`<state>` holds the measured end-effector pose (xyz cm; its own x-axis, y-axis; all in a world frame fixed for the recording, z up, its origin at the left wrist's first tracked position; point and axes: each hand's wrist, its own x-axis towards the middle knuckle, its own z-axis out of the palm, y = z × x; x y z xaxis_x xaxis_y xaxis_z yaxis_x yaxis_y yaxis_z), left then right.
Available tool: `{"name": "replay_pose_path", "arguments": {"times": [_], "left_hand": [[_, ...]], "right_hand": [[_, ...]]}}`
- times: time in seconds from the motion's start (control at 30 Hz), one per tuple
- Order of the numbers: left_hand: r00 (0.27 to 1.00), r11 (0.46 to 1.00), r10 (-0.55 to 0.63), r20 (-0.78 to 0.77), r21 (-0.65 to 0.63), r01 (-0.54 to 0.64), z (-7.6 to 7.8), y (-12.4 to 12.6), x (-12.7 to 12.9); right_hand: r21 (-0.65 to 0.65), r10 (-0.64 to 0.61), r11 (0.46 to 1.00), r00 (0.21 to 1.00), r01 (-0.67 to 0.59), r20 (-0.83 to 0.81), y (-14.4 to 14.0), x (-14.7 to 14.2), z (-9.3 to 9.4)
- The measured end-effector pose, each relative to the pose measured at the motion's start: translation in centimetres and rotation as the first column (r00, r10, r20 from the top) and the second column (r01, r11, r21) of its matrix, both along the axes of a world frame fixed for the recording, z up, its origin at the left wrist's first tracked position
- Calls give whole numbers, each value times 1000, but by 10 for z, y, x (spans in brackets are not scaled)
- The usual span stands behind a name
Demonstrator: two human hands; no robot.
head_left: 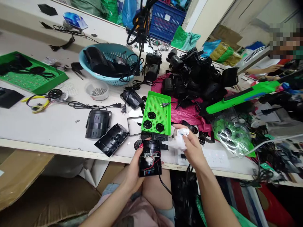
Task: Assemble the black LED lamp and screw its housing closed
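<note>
My left hand (134, 167) grips a small open black casing (150, 161) from its left side, held just below the table's front edge; red and black wires and a pale part show inside, and a black cord hangs from its bottom. My right hand (193, 146) is closed around a crumpled white tissue (178, 142), whose tip reaches toward the casing's upper right. Just beyond both hands lies a bright green perforated tray (163, 108) holding three black discs and a plug.
A blue basket (113, 52) of black parts, a white bowl of small metal pieces (98, 91), a black housing (97, 123) and a black panel (112, 139) sit left. A pile of black devices (196, 77) on pink plastic lies right. Another person's hands (270, 71) work far right.
</note>
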<state>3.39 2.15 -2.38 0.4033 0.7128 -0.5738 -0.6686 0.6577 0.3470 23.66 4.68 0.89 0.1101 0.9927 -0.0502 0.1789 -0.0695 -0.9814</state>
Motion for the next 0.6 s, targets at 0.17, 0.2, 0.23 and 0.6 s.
{"name": "replay_pose_path", "arguments": {"times": [0.17,0.2,0.23,0.6], "left_hand": [[1000,1000,13,-9,18,-13,2,-8,5],[1000,1000,9,-13,21,-9,3,-10,6],[1000,1000,2,-18,25,-1,4,-12,7],[999,999,14,-46,48,-12,16,-19,12]], "right_hand": [[5,-174,984,978,176,-112,-26,-21,-14],[18,-198,979,975,201,-102,-29,-24,-16],[29,-224,973,970,227,-92,-32,-27,-18],[113,-223,960,943,257,-246,-54,-36,-15]]}}
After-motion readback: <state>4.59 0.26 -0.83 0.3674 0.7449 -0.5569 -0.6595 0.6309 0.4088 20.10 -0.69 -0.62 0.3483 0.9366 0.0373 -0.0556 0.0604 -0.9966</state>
